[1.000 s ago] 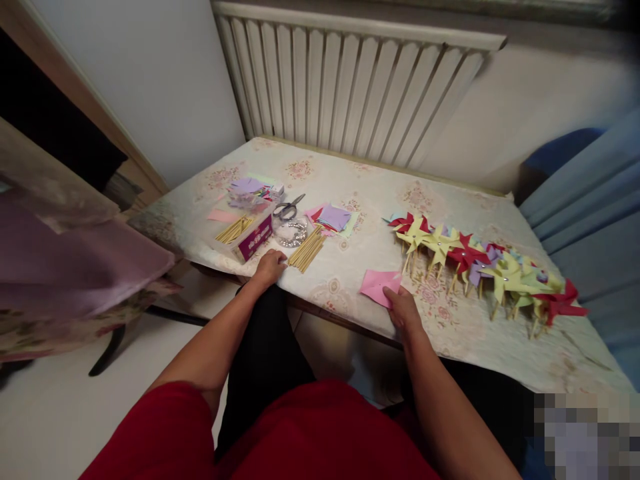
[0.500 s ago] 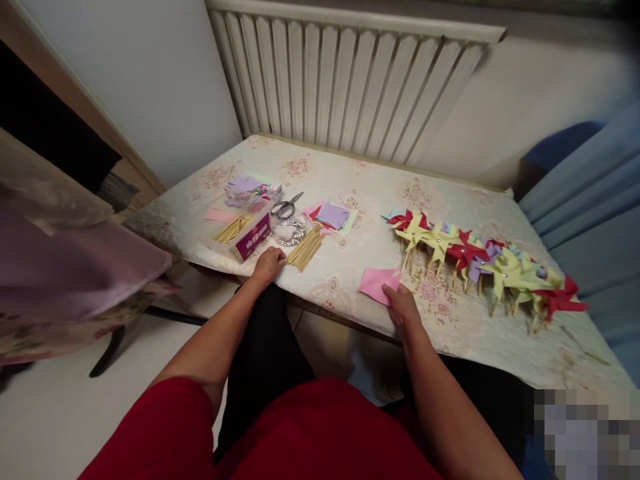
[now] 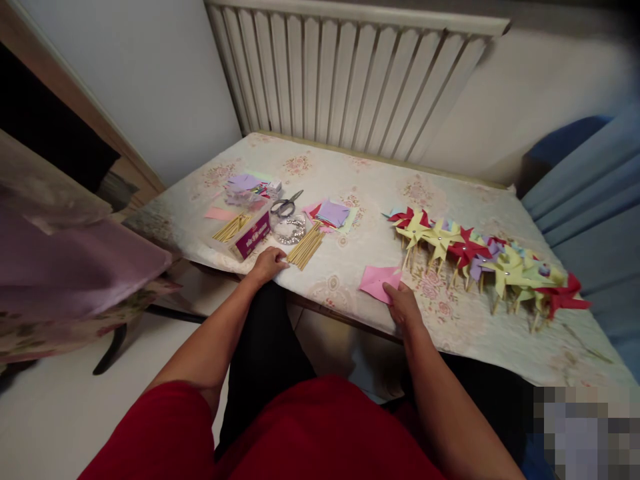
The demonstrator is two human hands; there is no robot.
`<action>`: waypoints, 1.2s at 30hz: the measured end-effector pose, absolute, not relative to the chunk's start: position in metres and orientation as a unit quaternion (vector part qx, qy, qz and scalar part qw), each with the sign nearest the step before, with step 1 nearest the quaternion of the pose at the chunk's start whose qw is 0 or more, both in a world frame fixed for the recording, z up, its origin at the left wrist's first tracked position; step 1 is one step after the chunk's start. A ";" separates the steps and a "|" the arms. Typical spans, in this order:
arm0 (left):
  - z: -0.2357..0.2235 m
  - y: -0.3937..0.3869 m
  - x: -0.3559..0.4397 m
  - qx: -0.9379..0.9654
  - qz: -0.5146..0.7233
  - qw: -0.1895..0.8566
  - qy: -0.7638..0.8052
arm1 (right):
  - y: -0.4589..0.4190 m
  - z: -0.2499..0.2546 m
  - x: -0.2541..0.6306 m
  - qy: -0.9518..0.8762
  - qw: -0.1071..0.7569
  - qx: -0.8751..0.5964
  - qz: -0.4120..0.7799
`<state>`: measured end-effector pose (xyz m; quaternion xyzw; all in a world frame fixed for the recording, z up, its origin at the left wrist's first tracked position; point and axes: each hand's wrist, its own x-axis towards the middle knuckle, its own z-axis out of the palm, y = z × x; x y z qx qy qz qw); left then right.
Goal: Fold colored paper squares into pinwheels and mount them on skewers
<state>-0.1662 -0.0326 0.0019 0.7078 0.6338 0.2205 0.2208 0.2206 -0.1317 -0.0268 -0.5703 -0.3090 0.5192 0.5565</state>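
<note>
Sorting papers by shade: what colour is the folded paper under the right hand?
Pink; the folded paper shows clearly in the head view.

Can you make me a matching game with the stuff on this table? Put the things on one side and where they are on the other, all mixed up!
Things:
1. pink paper
2. loose wooden sticks
3. scissors
4. pinwheels

Places:
A. in a row on the table's right side
B. under the right hand
C. beside the left hand
D. farther back, beyond the shiny beads

Pairs: 1-B, 2-C, 3-D, 4-A
</note>
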 end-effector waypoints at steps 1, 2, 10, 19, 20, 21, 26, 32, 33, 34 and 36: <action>0.002 -0.033 -0.166 0.705 0.224 0.221 0.636 | -0.132 -0.026 0.220 -0.307 0.561 -0.566 0.520; 0.001 -0.032 -0.166 0.703 0.225 0.220 0.638 | -0.132 -0.026 0.219 -0.306 0.564 -0.562 0.522; 0.000 -0.029 -0.163 0.699 0.218 0.197 0.652 | -0.132 -0.027 0.221 -0.319 0.547 -0.586 0.506; 0.002 -0.030 -0.161 0.717 0.210 0.183 0.639 | -0.132 -0.028 0.222 -0.327 0.543 -0.590 0.500; 0.002 -0.030 -0.161 0.720 0.207 0.180 0.638 | -0.132 -0.028 0.222 -0.329 0.541 -0.591 0.500; 0.002 -0.030 -0.161 0.723 0.204 0.177 0.636 | -0.132 -0.028 0.222 -0.330 0.540 -0.590 0.501; 0.002 -0.028 -0.159 0.738 0.184 0.157 0.630 | -0.132 -0.028 0.222 -0.334 0.541 -0.586 0.503; 0.002 -0.028 -0.161 0.743 0.174 0.160 0.626 | -0.131 -0.031 0.224 -0.339 0.540 -0.583 0.503; 0.002 -0.028 -0.161 0.743 0.175 0.161 0.625 | -0.131 -0.032 0.225 -0.340 0.539 -0.584 0.503; 0.001 -0.028 -0.162 0.745 0.175 0.161 0.624 | -0.131 -0.032 0.225 -0.342 0.538 -0.585 0.502; 0.001 -0.028 -0.161 0.746 0.175 0.158 0.623 | -0.131 -0.034 0.226 -0.353 0.536 -0.585 0.496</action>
